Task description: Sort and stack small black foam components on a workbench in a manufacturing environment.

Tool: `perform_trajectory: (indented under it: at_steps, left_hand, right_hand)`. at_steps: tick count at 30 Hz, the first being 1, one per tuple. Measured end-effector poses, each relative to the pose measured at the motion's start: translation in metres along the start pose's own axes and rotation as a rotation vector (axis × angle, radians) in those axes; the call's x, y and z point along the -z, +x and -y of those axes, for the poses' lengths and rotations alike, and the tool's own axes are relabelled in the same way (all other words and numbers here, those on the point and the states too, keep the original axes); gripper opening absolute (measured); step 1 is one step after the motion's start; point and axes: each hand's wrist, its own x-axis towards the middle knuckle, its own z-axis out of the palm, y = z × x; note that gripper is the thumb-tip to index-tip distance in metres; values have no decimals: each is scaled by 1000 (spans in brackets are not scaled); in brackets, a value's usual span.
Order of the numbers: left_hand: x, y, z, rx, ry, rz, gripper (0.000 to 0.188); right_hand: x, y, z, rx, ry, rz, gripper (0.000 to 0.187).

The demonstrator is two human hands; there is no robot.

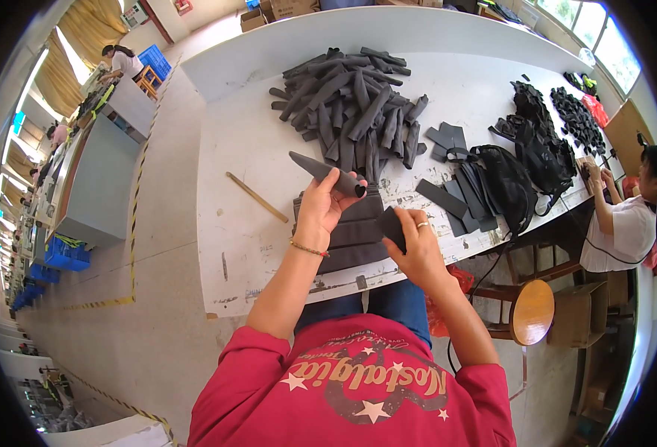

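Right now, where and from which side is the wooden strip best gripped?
Probably pinch the wooden strip across its long edges at mid-length, coming from the left: it is narrow and lies flat and slanted, while the left hand, holding a rolled dark piece, and dark flat pieces are on its right.

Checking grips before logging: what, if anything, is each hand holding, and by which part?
The left hand holds a dark tapered roll by the half nearer its open end; the right hand a flat dark piece by its right side.
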Motion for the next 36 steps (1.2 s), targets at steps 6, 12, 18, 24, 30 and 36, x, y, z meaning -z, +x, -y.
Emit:
perform_trajectory:
  at_steps: [6, 12, 18, 24, 30, 36]
  left_hand:
    - [-3, -9, 1, 22, 80, 62, 20]
    - [-7, -11, 3, 14, 101, 96, 21]
    - [-18, -18, 3, 44, 94, 112, 25]
    - [-19, -22, 2, 66, 107, 165, 36]
    - [-37, -39, 2, 10, 98, 159, 47]
    - [-56, -62, 12, -307, 158, 133, 61]
  right_hand:
    - [17, 9, 9, 132, -133, -2, 54]
    - [23, 19, 21, 84, 77, -130, 44]
    - [18, 27, 18, 169, 127, -262, 28]
    - [25, 35, 14, 280, -4, -343, 21]
    - [26, 40, 19, 413, -230, -400, 25]
    - [8, 45, 43, 343, -168, -475, 34]
